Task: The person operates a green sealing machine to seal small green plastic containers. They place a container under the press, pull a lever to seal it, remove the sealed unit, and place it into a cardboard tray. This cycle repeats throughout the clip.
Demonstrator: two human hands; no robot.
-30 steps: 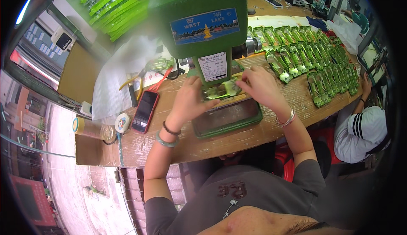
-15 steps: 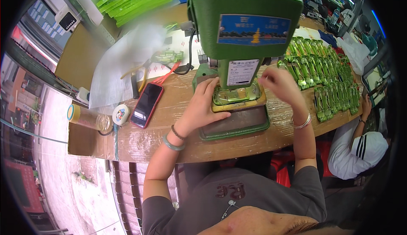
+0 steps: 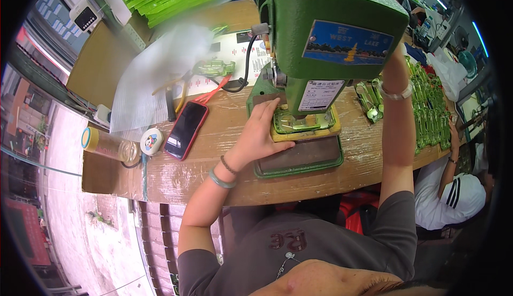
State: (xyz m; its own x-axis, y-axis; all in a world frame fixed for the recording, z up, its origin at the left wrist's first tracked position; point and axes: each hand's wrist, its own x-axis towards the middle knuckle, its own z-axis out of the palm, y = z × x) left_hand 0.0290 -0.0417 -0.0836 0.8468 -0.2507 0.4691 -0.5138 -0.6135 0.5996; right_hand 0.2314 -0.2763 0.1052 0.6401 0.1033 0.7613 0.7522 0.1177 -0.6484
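The person's left forearm slants up from the lower edge, elbow bent and wrist fairly straight, with a beaded bracelet [image 3: 228, 165] and a pale bangle [image 3: 222, 179] on it. The left hand [image 3: 260, 134] lies palm down at the left front corner of a yellow block [image 3: 312, 134]: the thumb stretches along the front edge, the other fingers reach away close together on the left side, holding the corner between them. On the block sits a clear green plastic piece [image 3: 287, 125], right under the neck of a green drill press [image 3: 331, 7]; whether the drill bit touches it cannot be told. The right arm is raised almost straight beside the machine, a pale band [image 3: 398, 93] at its wrist. Of the right hand [image 3: 396, 72], only the back shows; its fingers are hidden behind the machine's head, so their grip cannot be told. Rows of green plastic pieces [image 3: 427, 111] lie on the table [image 3: 197, 181] beyond that arm, and a red-edged phone [image 3: 187, 129] lies left of the machine.
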